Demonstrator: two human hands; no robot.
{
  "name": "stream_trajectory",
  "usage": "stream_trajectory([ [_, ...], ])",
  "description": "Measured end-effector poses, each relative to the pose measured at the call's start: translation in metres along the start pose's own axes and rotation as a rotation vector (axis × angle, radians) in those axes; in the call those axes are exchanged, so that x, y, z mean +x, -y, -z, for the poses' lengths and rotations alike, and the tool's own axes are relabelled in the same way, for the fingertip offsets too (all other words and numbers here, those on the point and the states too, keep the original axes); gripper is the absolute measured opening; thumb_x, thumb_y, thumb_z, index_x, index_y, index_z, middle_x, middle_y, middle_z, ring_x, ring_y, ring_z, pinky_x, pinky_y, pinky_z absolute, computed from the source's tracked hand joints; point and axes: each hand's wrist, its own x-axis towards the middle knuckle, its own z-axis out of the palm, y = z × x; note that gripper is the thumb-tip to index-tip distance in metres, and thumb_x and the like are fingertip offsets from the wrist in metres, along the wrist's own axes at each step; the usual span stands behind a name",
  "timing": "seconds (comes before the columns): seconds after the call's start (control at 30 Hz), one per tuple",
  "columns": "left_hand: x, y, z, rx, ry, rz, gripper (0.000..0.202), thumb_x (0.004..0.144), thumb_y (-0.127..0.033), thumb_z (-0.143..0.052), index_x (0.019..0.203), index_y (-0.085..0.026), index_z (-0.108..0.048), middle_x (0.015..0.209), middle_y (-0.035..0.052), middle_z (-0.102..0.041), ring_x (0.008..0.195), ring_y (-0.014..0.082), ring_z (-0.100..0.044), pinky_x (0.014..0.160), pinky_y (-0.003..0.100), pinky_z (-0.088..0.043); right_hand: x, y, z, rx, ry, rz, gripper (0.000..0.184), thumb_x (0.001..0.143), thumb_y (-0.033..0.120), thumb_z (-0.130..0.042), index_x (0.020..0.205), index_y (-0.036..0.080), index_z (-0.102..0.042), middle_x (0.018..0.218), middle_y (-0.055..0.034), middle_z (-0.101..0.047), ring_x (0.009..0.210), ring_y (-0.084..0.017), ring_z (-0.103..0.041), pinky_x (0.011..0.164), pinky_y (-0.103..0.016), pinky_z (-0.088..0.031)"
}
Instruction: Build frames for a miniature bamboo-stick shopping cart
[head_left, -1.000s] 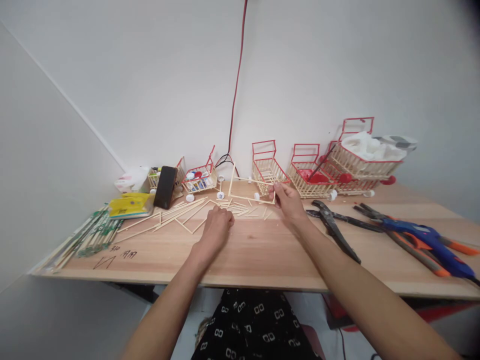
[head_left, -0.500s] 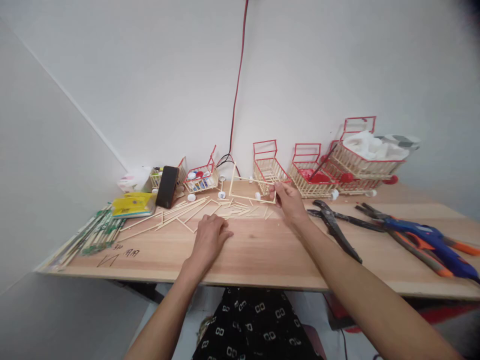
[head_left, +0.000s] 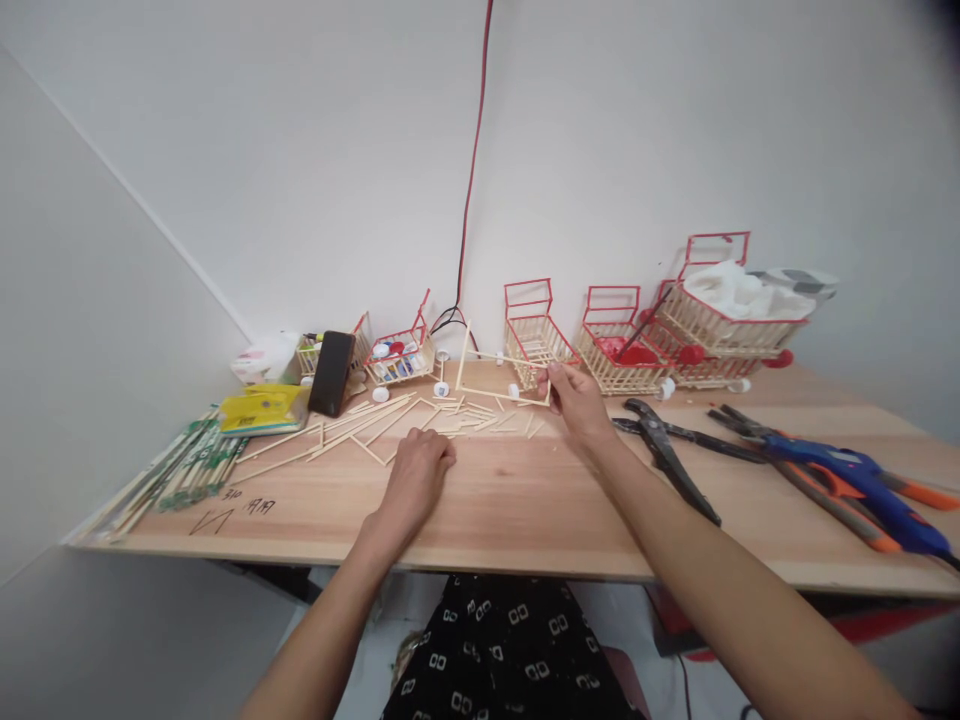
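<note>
My right hand [head_left: 576, 402] pinches one corner of a thin wooden stick frame [head_left: 487, 375] with small white wheels that stands on the wooden table [head_left: 525, 500]. My left hand [head_left: 415, 477] rests on the table with its fingers curled, just in front of a scatter of short cut sticks [head_left: 469, 418]; whether it holds a stick is hidden. Longer bamboo sticks [head_left: 352, 430] lie to its left.
Several red-trimmed stick carts [head_left: 622, 345] line the wall. Black pliers [head_left: 664, 450], a blue glue gun [head_left: 855, 480] and orange-handled cutters [head_left: 832, 500] lie at the right. A phone [head_left: 331, 373], a yellow packet [head_left: 261, 410] and bundled skewers [head_left: 180, 475] sit at the left. A red cable [head_left: 472, 180] hangs down the wall.
My left hand has drawn back toward me from the pile of short sticks. The right hand stays at the frame's corner.
</note>
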Motion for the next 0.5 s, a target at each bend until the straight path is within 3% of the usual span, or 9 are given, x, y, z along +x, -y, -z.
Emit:
stream_trajectory([
  [0.33,-0.0047,0.0003,0.0006,0.008,0.020,-0.014,0.016,0.082,-0.008,-0.051,0.072,-0.018,-0.057,0.080,0.0050,-0.063,0.079,0.0199,-0.051,0.074,0.032,-0.036,0.0018,-0.0066,0.0010,0.015,0.028,0.014,0.047,0.077,0.065,-0.060,0.074,0.018,-0.064,0.056,0.0028,-0.055,0.040,-0.006,-0.038,0.037,-0.020,-0.027],
  [0.5,0.0008,-0.0054,-0.0023,0.140,0.042,-0.019,0.013,0.086,-0.012,-0.052,0.076,-0.018,-0.058,0.080,0.0050,-0.063,0.078,0.0219,-0.051,0.071,0.033,-0.035,0.0017,-0.0058,0.0012,0.001,0.025,0.009,0.048,0.076,0.066,-0.060,0.072,0.019,-0.063,0.055,0.0024,-0.055,0.040,-0.007,-0.038,0.037,-0.021,-0.028],
])
